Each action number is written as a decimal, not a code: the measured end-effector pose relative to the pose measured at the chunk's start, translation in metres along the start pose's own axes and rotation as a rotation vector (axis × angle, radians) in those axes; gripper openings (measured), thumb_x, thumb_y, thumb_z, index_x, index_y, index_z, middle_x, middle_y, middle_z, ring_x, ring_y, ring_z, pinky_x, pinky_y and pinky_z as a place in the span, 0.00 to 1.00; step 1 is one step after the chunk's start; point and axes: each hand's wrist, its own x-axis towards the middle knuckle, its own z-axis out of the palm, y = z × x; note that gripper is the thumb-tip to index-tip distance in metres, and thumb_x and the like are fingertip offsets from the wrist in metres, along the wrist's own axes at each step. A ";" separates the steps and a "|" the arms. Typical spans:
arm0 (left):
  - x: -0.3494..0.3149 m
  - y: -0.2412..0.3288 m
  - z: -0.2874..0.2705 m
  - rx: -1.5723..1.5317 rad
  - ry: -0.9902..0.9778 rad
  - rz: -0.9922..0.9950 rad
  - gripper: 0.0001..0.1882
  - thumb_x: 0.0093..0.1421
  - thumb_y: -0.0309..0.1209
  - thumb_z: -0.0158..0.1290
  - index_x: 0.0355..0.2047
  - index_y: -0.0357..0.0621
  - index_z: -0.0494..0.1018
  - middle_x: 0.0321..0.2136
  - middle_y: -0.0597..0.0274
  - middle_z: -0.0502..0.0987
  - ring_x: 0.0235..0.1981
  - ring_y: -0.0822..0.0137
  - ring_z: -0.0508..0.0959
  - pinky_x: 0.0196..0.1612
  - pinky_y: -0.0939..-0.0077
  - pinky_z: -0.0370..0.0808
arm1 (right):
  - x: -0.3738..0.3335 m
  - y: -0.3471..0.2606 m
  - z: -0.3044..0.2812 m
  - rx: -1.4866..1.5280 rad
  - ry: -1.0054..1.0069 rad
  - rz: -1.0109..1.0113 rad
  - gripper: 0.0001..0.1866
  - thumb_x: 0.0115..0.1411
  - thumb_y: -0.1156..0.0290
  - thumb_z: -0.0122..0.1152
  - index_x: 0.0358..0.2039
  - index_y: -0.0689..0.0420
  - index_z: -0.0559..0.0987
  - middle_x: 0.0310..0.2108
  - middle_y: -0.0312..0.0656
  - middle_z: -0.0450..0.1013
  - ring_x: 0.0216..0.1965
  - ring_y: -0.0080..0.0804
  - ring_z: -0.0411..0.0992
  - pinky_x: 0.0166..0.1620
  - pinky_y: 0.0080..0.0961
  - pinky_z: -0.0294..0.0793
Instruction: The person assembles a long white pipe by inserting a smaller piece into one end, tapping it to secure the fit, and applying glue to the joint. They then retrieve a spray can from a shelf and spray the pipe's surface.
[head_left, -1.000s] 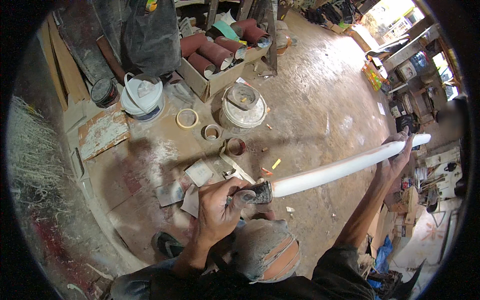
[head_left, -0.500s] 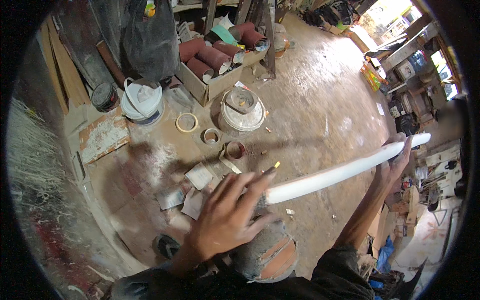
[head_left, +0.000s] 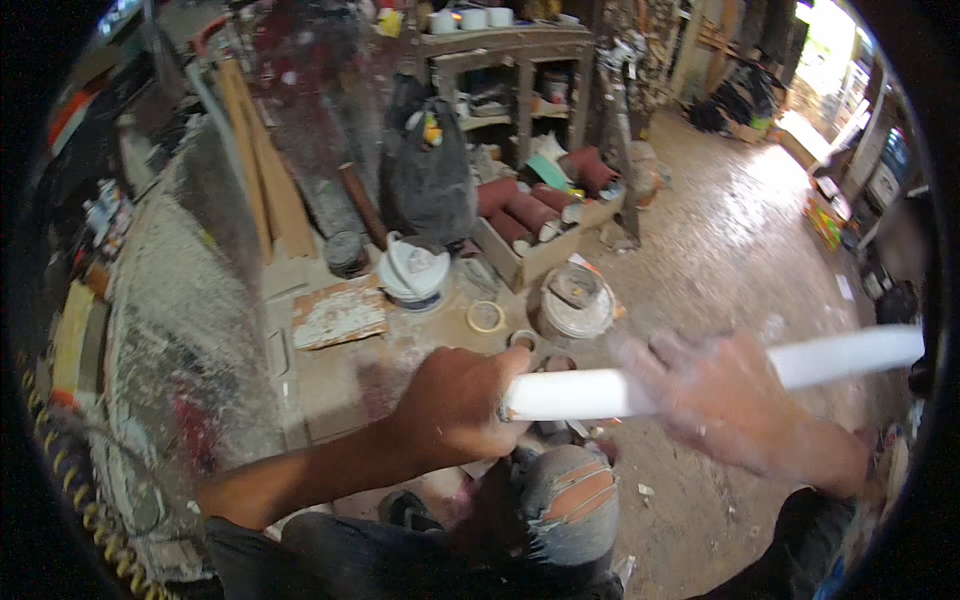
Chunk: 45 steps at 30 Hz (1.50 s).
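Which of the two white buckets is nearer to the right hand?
The bucket by the cardboard box, with a greyish dish on top. The other bucket stands farther left, beside a white-smeared board.

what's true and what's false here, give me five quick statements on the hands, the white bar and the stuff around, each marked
1. The left hand is at one end of the white bar. True.
2. The right hand is clear of the white bar. False: it covers part of it.
3. Reddish rolls lie in a cardboard box. True.
4. The tape ring is inside that cardboard box. False: it lies outside.
5. A torn trouser knee shows below the white bar. True.
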 end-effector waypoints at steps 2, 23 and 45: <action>-0.015 0.021 -0.040 0.273 -0.021 -0.001 0.18 0.47 0.35 0.59 0.35 0.42 0.67 0.18 0.53 0.75 0.21 0.53 0.79 0.22 0.59 0.72 | 0.002 -0.014 -0.008 -0.065 0.128 -0.095 0.15 0.54 0.64 0.57 0.42 0.52 0.71 0.24 0.37 0.68 0.19 0.29 0.73 0.17 0.27 0.72; -0.055 0.057 -0.087 -0.106 0.419 -0.024 0.22 0.60 0.29 0.55 0.48 0.31 0.59 0.42 0.49 0.64 0.43 0.57 0.68 0.50 0.69 0.65 | -0.086 0.053 0.026 0.345 0.588 0.339 0.31 0.50 0.64 0.69 0.53 0.57 0.69 0.38 0.55 0.75 0.39 0.53 0.76 0.40 0.41 0.75; -0.106 0.092 -0.034 -0.519 0.976 -0.248 0.21 0.48 0.24 0.67 0.44 0.37 0.77 0.39 0.56 0.80 0.34 0.76 0.78 0.36 0.81 0.75 | -0.022 -0.124 0.022 2.551 -0.765 -0.158 0.32 0.59 0.38 0.51 0.39 0.58 0.64 0.16 0.37 0.61 0.11 0.21 0.59 0.13 0.16 0.60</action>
